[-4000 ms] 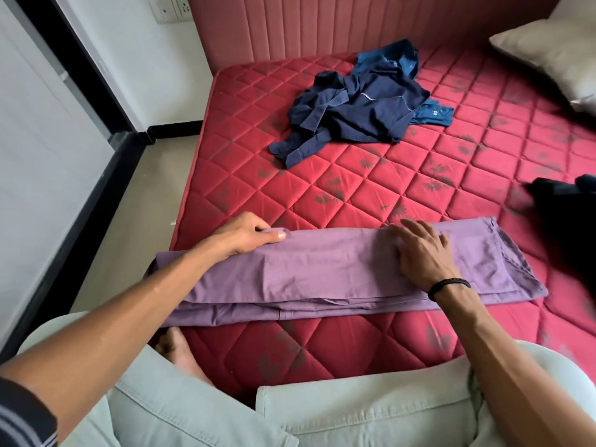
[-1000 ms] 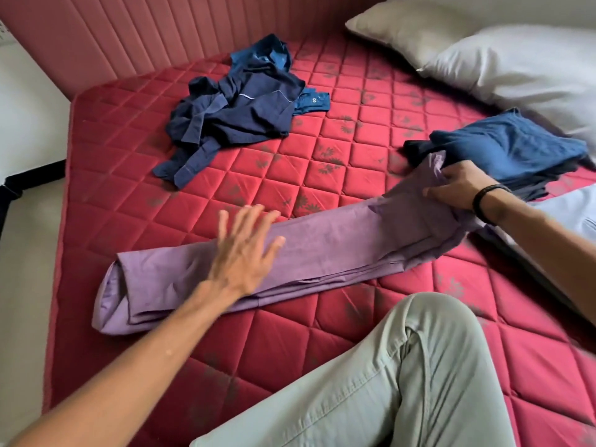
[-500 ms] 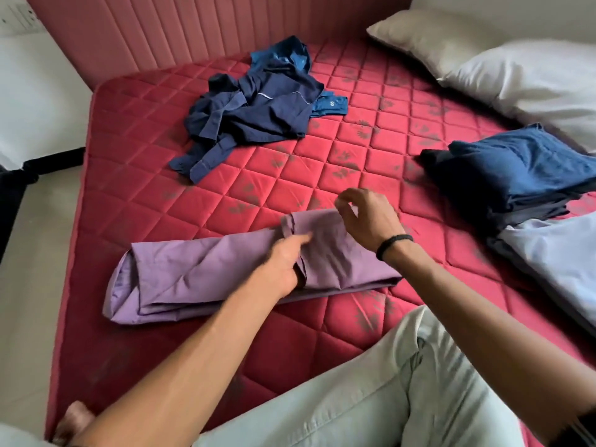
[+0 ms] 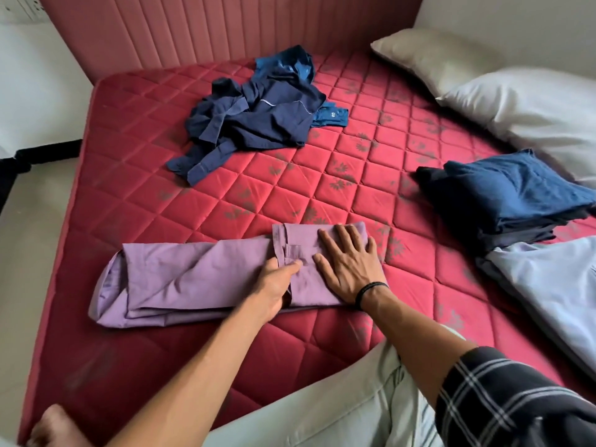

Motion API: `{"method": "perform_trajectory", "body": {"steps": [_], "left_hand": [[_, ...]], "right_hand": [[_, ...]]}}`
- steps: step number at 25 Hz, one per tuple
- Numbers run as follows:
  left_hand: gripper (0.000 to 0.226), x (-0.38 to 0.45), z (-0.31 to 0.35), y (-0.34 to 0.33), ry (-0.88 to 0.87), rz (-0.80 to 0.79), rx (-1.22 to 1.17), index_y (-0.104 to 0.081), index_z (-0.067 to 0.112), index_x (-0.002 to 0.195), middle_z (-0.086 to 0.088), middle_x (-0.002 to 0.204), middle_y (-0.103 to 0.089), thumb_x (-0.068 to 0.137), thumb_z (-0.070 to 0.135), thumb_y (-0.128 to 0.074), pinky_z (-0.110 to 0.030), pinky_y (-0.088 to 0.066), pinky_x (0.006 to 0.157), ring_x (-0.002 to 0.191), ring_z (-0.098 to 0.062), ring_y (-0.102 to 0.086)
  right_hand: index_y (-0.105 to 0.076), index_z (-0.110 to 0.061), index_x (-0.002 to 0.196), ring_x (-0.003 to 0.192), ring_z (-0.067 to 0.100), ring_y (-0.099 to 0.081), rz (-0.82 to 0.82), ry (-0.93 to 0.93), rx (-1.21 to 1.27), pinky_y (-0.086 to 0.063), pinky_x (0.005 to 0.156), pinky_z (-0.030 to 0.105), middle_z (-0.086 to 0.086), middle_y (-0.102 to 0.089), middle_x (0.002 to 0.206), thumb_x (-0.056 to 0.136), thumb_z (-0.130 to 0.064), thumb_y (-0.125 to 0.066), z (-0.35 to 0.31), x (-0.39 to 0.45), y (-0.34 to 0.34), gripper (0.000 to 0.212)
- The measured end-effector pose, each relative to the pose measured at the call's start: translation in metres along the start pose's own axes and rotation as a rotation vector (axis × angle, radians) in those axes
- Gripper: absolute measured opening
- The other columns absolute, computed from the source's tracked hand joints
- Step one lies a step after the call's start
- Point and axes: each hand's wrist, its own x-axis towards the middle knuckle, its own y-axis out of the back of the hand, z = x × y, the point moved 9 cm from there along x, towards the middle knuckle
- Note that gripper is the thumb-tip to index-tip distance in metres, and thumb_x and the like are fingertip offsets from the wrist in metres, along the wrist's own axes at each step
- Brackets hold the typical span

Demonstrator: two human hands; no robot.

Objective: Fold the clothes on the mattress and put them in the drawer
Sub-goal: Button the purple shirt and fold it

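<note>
The right hand [image 4: 348, 269] lay spread flat on the half-folded purple garment [image 4: 193, 279]; the left hand [image 4: 275, 282] pinched its fold. A navy heap [image 4: 258, 124], upper centre, remained unfolded; a folded stack [image 4: 503, 201] sat at right.

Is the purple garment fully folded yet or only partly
Partly folded. The purple garment has its right end turned back over itself under the right hand; the left part lies as a long strip.

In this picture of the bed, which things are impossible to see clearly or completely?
- Left hand, head view: fingertips tucked under the folded flap of the purple garment, so its grip is unclear.
- Drawer: not in view.
- Light grey cloth: cut off by the right edge.
- Folded blue stack: number of pieces unclear, layers overlap.
- Crumpled navy pile: garment types unclear, tangled.
</note>
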Motion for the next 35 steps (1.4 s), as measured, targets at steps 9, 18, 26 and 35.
{"method": "perform_trajectory", "body": {"steps": [9, 18, 26, 35], "left_hand": [[0.061, -0.036, 0.024, -0.058, -0.985, 0.098, 1.372, -0.056, 0.009, 0.145, -0.02, 0.157, -0.044, 0.103, 0.05, -0.038, -0.055, -0.027, 0.123, 0.151, -0.034, -0.035], [0.068, -0.041, 0.02, 0.011, -0.593, 0.115, 1.301, -0.054, 0.011, 0.147, -0.012, 0.151, -0.054, 0.102, 0.049, -0.019, -0.063, -0.019, 0.123, 0.149, -0.032, -0.039], [0.056, -0.085, 0.092, 0.152, -0.033, -0.183, -0.255, -0.073, 0.004, 0.122, -0.02, 0.123, -0.072, 0.1, 0.053, -0.057, -0.047, -0.048, 0.11, 0.116, -0.029, -0.069], [0.023, -0.038, 0.09, 0.265, -0.127, 0.158, 0.001, -0.075, 0.012, 0.106, -0.003, 0.099, -0.08, 0.089, 0.028, -0.08, -0.035, -0.059, 0.093, 0.101, -0.023, -0.075]], "right_hand": [[-0.024, -0.03, 0.159, 0.147, 0.04, -0.027, 0.034, -0.279, 0.066, -0.034, 0.108, 0.055, 0.016, -0.016, 0.168, 0.094, -0.071, -0.028, 0.018, -0.009, 0.01, 0.078], [-0.069, -0.016, 0.085, 0.083, 0.026, -0.071, 0.125, -0.621, 0.87, -0.059, 0.074, 0.042, 0.002, -0.073, 0.085, 0.052, -0.046, -0.09, 0.048, -0.037, 0.086, 0.05], [-0.073, -0.026, 0.1, 0.083, 0.004, -0.071, -0.233, 0.369, 0.827, -0.059, 0.08, 0.032, -0.008, -0.077, 0.096, 0.086, -0.031, -0.079, -0.246, -0.07, 0.141, 0.016], [-0.027, -0.039, 0.161, 0.156, 0.032, -0.017, 0.145, 0.437, 0.068, -0.022, 0.119, 0.065, 0.005, -0.014, 0.171, 0.098, -0.073, -0.032, -0.241, -0.008, 0.057, 0.072]]}}
